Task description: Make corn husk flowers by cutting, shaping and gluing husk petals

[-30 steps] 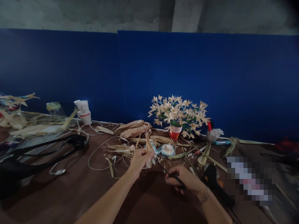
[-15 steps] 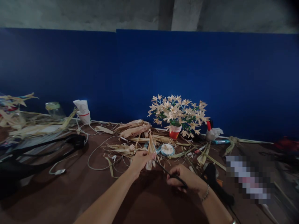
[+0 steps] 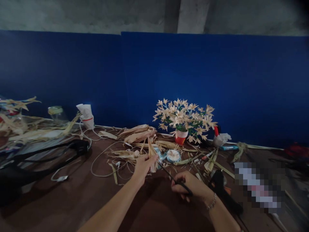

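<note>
Scissors (image 3: 170, 175) trained on pinched husk piece (image 3: 151, 149)

Seen from across the desk (image 3: 156, 212), a worker's left hand (image 3: 141, 168) grips the dry, pale husk piece between thumb and fingers, its narrow tip standing up above them and its loose ends hanging just below. To the left hand's lower right, the right hand (image 3: 187, 183) is curled around the black handles of the scissors, whose blades slant up toward the pinched thumb. Whether the blades touch the husk, or stand apart, cannot be told from here.

Trimming looks to be the step in hand, and a clean cut would call for a firm, flat pinch close to the cutting line, with the left thumb well clear of the blade tips. Dry husk would likely split along its grain, so one short, smooth snip should serve better than a tug.

Just right of the left hand lies a pale-and-blue roll (image 3: 173, 155), near enough to snag the blades. Beyond it, a red cup (image 3: 181, 138) bears husk-coloured flowers (image 3: 183, 116); past the left fingertips sits a husk bundle (image 3: 138, 132). Right of the right hand's wrist lies a black tool (image 3: 218, 183).
</note>
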`<state>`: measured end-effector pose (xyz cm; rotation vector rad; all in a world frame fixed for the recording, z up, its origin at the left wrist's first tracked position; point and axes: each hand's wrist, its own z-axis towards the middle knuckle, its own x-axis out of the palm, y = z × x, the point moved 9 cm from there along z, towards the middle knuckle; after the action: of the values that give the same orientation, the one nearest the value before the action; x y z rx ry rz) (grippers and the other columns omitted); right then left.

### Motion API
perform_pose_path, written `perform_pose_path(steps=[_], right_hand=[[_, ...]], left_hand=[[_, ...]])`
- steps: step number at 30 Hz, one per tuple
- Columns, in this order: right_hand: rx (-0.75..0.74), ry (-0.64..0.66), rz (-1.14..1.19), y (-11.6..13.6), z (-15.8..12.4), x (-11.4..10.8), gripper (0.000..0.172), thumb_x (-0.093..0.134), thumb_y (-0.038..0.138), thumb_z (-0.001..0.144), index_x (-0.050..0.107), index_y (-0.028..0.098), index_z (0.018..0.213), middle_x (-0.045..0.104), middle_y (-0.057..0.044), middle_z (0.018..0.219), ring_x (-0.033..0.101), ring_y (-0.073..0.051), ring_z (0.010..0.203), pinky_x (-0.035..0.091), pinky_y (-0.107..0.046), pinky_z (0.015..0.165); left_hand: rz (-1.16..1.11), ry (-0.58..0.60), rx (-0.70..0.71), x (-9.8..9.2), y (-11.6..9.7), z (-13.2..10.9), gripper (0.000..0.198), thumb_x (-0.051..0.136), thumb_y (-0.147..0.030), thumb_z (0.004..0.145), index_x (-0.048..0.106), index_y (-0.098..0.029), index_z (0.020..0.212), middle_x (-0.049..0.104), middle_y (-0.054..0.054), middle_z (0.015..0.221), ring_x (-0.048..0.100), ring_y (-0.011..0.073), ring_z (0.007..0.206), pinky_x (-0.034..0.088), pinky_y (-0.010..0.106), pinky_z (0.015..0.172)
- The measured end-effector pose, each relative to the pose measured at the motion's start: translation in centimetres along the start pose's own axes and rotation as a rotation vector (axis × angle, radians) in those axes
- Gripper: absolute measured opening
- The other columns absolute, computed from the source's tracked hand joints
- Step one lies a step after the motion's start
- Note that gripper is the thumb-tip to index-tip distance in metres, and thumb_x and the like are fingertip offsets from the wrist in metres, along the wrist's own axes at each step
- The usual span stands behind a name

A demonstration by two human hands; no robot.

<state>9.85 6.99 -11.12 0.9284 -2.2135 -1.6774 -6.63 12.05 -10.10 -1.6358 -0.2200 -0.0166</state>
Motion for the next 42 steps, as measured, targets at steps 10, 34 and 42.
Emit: perform_pose_path(steps=[10, 34, 42], right_hand=[[-0.011, -0.05, -0.024, 0.7, 0.4, 1.8, 0.021, 0.06, 0.03, 0.062, 0.056, 0.013, 0.072, 0.046, 0.007, 0.042, 0.041, -0.004, 0.033, 0.033, -0.013, 0.029], [-0.034, -0.203, 0.006, 0.5, 1.5, 2.7, 0.021, 0.057, 0.034, 0.062, 0.056, 0.014, 0.07, 0.046, 0.007, 0.043, 0.041, -0.005, 0.031, 0.034, -0.014, 0.028], [-0.035, -0.21, 0.029, 0.4, 1.5, 2.7, 0.023, 0.059, 0.035, 0.061, 0.056, 0.014, 0.068, 0.047, 0.006, 0.045, 0.043, -0.005, 0.034, 0.035, -0.015, 0.029]], left_hand=[[-0.038, -0.209, 0.21, -1.6, -2.1, -1.0, 0.03, 0.064, -0.042, 0.062, 0.06, -0.013, 0.061, 0.05, -0.003, 0.046, 0.041, 0.0078, 0.042, 0.03, 0.018, 0.042], [-0.192, -0.284, 0.104, -0.8, -0.5, -2.3, 0.039, 0.066, -0.049, 0.057, 0.046, -0.015, 0.05, 0.033, -0.009, 0.037, 0.03, 0.0036, 0.033, 0.021, 0.017, 0.034], [-0.27, -0.25, 0.083, -0.5, 0.4, -1.9, 0.036, 0.066, -0.047, 0.058, 0.051, -0.014, 0.053, 0.038, -0.008, 0.038, 0.032, 0.0038, 0.033, 0.022, 0.016, 0.034]])
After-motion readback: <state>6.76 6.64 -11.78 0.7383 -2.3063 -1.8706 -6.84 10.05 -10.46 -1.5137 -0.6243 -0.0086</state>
